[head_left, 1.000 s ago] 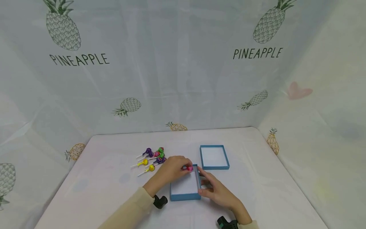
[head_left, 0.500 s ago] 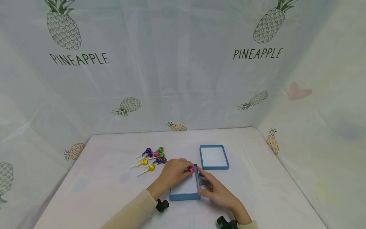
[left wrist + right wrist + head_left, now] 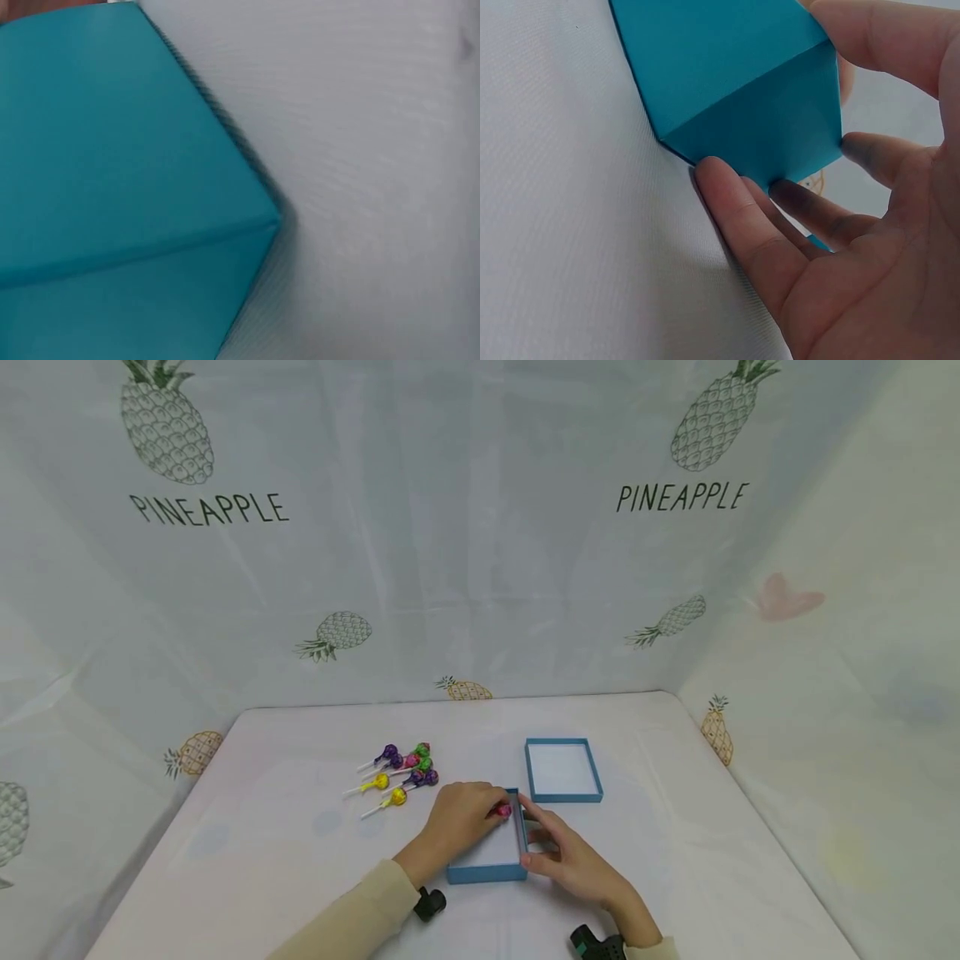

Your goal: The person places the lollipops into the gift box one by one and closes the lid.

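Left grip pinches a pink lollipop over the open box, near its far right corner; right grip, fingers spread, touches its outer wall. Judgement: lower the candy fully before releasing, bracing lightly. Other lollipops lie left on the counter.

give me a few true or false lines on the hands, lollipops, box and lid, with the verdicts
1. The left hand holds a pink lollipop. True.
2. The right hand holds a lollipop too. False: it touches the right side of the blue box.
3. The blue lid lies apart from the box. True.
4. The lid is nearer to the person than the box. False: it lies farther away.
5. Two yellow lollipops lie on the table. True.
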Demonstrator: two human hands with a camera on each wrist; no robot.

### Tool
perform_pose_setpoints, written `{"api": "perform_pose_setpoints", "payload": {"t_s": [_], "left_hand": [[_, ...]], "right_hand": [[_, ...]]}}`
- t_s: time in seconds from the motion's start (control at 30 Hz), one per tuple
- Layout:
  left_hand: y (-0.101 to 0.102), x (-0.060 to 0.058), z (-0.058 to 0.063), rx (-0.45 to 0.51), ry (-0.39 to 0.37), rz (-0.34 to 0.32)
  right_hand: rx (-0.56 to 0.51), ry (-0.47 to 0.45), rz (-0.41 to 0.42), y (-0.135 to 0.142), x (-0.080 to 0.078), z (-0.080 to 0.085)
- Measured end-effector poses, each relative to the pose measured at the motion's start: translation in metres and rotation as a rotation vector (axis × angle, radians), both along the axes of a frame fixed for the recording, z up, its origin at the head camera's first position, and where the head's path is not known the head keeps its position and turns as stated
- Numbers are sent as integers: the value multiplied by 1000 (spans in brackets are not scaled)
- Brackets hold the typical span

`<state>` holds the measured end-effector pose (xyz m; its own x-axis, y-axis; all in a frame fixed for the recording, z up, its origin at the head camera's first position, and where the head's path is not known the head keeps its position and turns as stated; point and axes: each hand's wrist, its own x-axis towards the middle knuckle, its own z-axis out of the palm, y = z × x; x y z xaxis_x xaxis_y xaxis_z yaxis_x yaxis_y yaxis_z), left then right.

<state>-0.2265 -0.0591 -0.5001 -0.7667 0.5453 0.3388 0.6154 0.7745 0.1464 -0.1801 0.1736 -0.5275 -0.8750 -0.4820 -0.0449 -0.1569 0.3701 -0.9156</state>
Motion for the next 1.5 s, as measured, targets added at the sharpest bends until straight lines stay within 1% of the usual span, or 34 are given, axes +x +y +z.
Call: {"api": "perform_pose_setpoints", "payload": {"t_s": [0.17, 0.43, 0.57, 0.7, 0.8, 0.93, 1.13, 1.3, 1.4, 1.5], "left_hand": [[4, 0, -4, -10, -17, -2], [5, -3, -11, 75, -59, 19], [5, -2, -11, 90, -83, 40], [6, -1, -10, 79, -87, 38], [6, -1, -9, 64, -70, 27], [7, -1, -8, 38, -29, 20], [8, 0, -7, -31, 56, 31], [9, -1, -9, -83, 126, 34], [9, -2, -10, -89, 139, 36], [10, -1, -10, -65, 116, 43]], "right_hand": [[0, -10, 3, 1, 0, 0], [-3, -15, -7, 1, 0, 2], [1, -19, -13, 0, 0, 0], [-1, -16, -10, -1, 0, -1], [-3, -13, -7, -1, 1, 0], [-6, -11, -1, -1, 1, 1], [-16, 0, 2, -1, 2, 1], [-20, 4, -1, -2, 3, 2], [-15, -7, -7, -2, 3, 2], [-11, -14, -8, -2, 2, 2]]}}
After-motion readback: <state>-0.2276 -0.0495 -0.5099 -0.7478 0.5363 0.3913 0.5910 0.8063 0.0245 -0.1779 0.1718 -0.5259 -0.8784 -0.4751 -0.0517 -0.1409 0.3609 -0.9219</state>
